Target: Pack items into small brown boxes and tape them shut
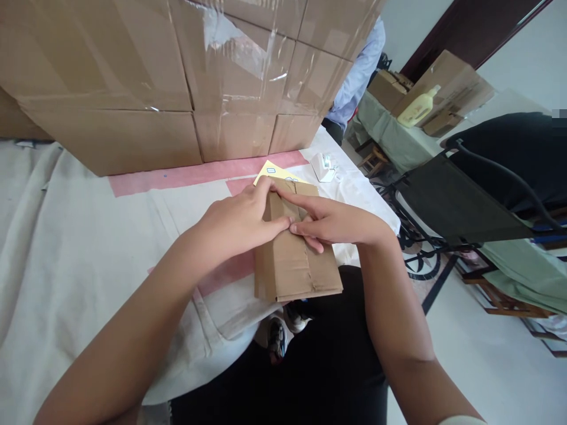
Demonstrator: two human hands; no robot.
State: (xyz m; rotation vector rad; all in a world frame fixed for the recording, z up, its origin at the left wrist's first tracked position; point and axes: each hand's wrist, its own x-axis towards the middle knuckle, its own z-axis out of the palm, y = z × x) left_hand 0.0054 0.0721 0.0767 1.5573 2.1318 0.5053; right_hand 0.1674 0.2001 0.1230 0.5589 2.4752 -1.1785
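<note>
A small brown cardboard box lies at the front edge of the cloth-covered table, its near end reaching past the edge. A seam runs lengthwise along its top. My left hand grips the box from the left, thumb across the top and fingers bent over the far left part. My right hand rests on top from the right, index finger stretched to the far end and the other fingers curled at the seam. Both thumb tips meet near the middle. Behind the box lies a yellow printed sheet, partly covered.
Stacked, taped cardboard boxes stand along the table's back. A small white object sits at the right. A person in a light blue sleeve is behind the stack. A dark chair and a side table with a yellow bottle stand right.
</note>
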